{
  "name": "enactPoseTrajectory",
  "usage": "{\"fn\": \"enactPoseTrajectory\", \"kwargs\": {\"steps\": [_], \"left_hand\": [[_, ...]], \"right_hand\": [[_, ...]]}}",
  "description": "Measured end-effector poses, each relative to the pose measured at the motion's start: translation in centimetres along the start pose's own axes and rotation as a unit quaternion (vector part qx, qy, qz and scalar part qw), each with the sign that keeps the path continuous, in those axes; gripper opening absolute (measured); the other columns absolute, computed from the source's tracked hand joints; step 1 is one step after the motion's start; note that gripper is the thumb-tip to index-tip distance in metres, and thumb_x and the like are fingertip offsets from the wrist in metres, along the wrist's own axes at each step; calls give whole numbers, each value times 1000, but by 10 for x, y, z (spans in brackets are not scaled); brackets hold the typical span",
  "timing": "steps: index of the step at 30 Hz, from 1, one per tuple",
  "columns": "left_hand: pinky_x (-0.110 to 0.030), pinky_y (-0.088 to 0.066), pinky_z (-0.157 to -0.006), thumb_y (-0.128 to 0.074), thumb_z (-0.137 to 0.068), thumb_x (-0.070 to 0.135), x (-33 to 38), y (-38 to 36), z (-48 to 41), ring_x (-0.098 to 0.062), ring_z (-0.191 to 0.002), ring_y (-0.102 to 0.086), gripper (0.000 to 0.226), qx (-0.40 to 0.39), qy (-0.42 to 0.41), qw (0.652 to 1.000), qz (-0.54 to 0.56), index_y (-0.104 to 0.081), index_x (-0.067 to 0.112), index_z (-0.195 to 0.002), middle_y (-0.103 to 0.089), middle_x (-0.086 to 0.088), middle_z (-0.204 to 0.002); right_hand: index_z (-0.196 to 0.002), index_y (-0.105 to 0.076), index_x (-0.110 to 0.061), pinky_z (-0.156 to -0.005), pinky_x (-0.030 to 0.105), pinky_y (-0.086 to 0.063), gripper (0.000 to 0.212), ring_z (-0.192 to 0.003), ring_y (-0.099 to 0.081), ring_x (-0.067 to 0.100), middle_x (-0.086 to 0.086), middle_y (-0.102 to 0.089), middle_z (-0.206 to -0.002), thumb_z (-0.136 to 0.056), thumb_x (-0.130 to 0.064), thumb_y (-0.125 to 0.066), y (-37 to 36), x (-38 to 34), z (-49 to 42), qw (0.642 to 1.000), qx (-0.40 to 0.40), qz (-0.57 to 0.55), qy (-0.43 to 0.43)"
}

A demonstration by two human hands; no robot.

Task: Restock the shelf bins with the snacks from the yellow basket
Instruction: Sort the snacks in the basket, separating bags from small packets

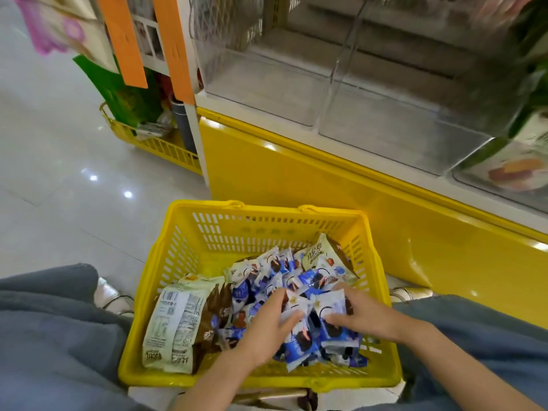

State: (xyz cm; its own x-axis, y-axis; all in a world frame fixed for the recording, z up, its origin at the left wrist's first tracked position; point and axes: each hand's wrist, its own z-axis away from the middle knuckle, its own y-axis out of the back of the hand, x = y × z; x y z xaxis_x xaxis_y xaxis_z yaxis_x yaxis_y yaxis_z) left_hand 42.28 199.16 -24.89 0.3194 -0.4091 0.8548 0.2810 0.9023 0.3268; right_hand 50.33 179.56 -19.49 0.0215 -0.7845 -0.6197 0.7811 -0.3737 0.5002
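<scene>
1. The left hand [267, 330] is down inside the yellow basket [207, 232]. Its fingers [277, 298] are curled onto a heap of small blue-and-white snack packets [296, 280], and thumb and forefinger pinch one of them.
2. The right hand [364, 315] lies just beside it, its fingers [338, 318] bent round another packet from the same heap. The two sets of fingers nearly meet, with packets bunched between them.
3. The heap fills the right half of the basket, under and beyond both sets of fingers.
4. Left of the left-hand fingers and apart from them, a large cream-and-brown bag [175, 318] lies flat by the basket's left wall with its printed back facing up.
5. Beyond the fingers, at the far right edge of the heap, a second cream bag [317, 253] sits tilted.
6. The basket stands on the floor [59, 173] between the person's knees, which are in grey trousers [44, 321].
7. Well beyond and above the fingers, clear shelf bins [267, 84] stand in a row on a yellow shelf base [296, 188]. The bin at the far right holds green-and-white packs [530, 134], which are too blurred to read.
8. Far to the left of the fingers, a second yellow basket [154, 143] sits on the floor by the end of the shelf.
</scene>
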Motion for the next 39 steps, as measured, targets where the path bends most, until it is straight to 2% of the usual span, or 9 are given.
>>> {"fn": "enactPoseTrajectory", "kwargs": {"steps": [2, 5, 10, 14, 19, 24, 30, 35, 39], "left_hand": [[-22, -32, -85, -44, -95, 43, 1, -4, 5, -10, -102, -42, 19, -43, -1, 999, -32, -35, 35, -111, -46, 16, -105], [-26, -42, -91, -39, -97, 42, 1, -7, 5, -9, -104, -48, 34, -19, -34, 991, -127, -32, 22, -124, -44, -2, -130], [-27, -41, -94, -35, -98, 41, -1, -16, 7, -17, -115, -51, 61, -25, -51, 984, -169, -2, 27, -148, -17, 5, -152], [-33, -40, -99, -34, -99, 40, 1, -13, 1, -17, -111, -47, 53, -55, -94, 975, -196, -16, 24, -146, -29, 2, -139], [-27, -31, -106, -36, -97, 41, 1, 3, -16, -10, -118, -39, 45, 17, -94, 981, -167, -31, 29, -140, -38, 8, -131], [-29, -25, -110, -34, -99, 37, -10, 19, -46, -16, -133, -30, 45, 45, -41, 988, -142, -29, 24, -142, -31, 5, -142], [-36, -22, -114, -33, -99, 40, -6, -2, -88, -20, -138, -26, 53, -42, 12, 995, -89, -20, 23, -148, -15, 0, -155], [-36, -36, -102, -37, -99, 34, -9, -15, -100, -25, -120, -42, 40, -38, 20, 997, -65, -38, 20, -136, -40, -5, -135], [-27, -38, -96, -38, -99, 32, -15, -10, -95, -17, -115, -46, 32, -46, 5, 997, -56, -44, 24, -130, -43, 1, -128]], "right_hand": [[-123, -41, -19, -91, 23, -47, 47, -105, -57, 8, -1, -59, -120, -86, -32, -65, -2, 6, 6, 999, -11, 35, -7], [-124, -34, -27, -80, 23, -44, 51, -95, -56, 8, -5, -56, -118, -85, -33, -66, -1, 8, 11, 994, 39, 98, 2], [-113, -47, -32, -88, 25, -44, 34, -108, -53, 7, -12, -54, -121, -84, -41, -63, 1, 11, 13, 977, 71, 200, 14], [-91, -50, -36, -70, 21, -38, 18, -94, -52, 4, -15, -51, -102, -87, -53, -55, 6, 2, 8, 955, 46, 293, 4], [-121, -50, -21, -89, 28, -45, 33, -111, -53, 13, -2, -52, -124, -94, -39, -50, 14, -3, -28, 970, 194, 146, -8], [-135, -37, -4, -100, 35, -38, 52, -125, -43, 27, 14, -45, -135, -94, -32, -52, 23, 1, -80, 966, 213, 107, -100], [-132, -28, 4, -94, 43, -44, 65, -116, -52, 37, 23, -53, -127, -92, -38, -55, 23, 13, -119, 951, 194, 16, -239], [-82, -49, -8, -65, 31, -42, 38, -79, -54, 24, 11, -58, -88, -84, -43, -64, 28, 13, -130, 950, 163, 53, -259], [-118, -50, -9, -56, 25, -41, 52, -85, -61, 24, 10, -65, -103, -79, -35, -72, 27, 7, -125, 960, 199, 56, -188]]}}
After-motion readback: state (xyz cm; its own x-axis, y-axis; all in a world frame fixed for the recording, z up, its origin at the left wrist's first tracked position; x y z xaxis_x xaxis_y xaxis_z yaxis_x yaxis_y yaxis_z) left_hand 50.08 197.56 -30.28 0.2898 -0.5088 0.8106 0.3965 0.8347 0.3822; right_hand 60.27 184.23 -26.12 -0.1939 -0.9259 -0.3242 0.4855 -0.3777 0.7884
